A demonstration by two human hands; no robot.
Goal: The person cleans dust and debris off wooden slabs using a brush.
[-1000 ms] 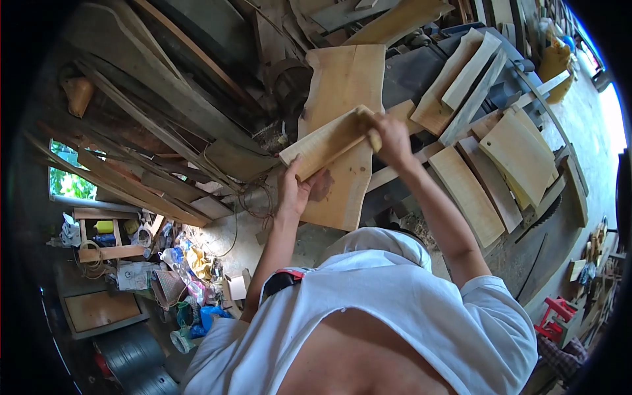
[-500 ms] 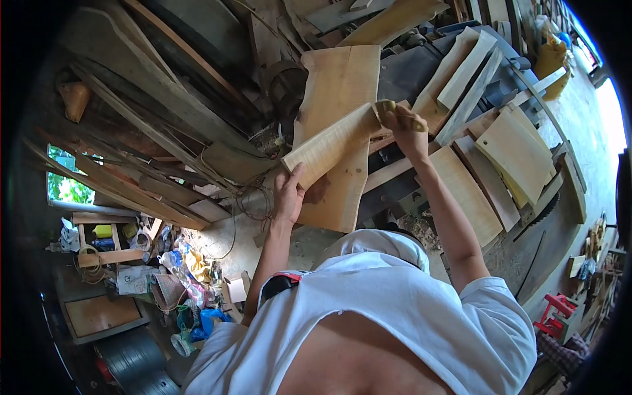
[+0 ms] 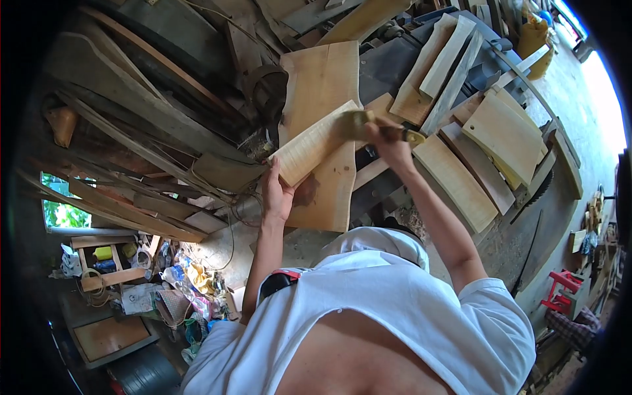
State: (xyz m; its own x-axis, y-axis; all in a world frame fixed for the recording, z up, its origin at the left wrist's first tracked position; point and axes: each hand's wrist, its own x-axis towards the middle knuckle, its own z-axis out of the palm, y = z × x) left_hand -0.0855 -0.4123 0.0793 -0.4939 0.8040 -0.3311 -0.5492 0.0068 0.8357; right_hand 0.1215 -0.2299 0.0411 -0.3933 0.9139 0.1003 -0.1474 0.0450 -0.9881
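My left hand (image 3: 276, 196) is closed on the lower left end of a short pale wooden board (image 3: 315, 146), which is held at a slant. In my right hand (image 3: 392, 146) is a brush (image 3: 356, 124) with a yellowish handle end sticking out past my fingers. Its broad head is smeared by motion and lies over the upper right end of the board. Beneath both, a wide wooden plank (image 3: 322, 72) with a dark stain near its lower part lies across a dark machine top.
Several cut boards (image 3: 454, 184) lie to the right, near a toothed saw blade (image 3: 541, 187). Long rough planks (image 3: 131, 92) lean at the left. Bags and clutter (image 3: 191, 280) cover the floor at lower left. A red stool (image 3: 561, 289) stands far right.
The brush has swung left from the board's right end onto its face, now blurred. The board and my left hand have shifted slightly left in view, along with the surroundings.
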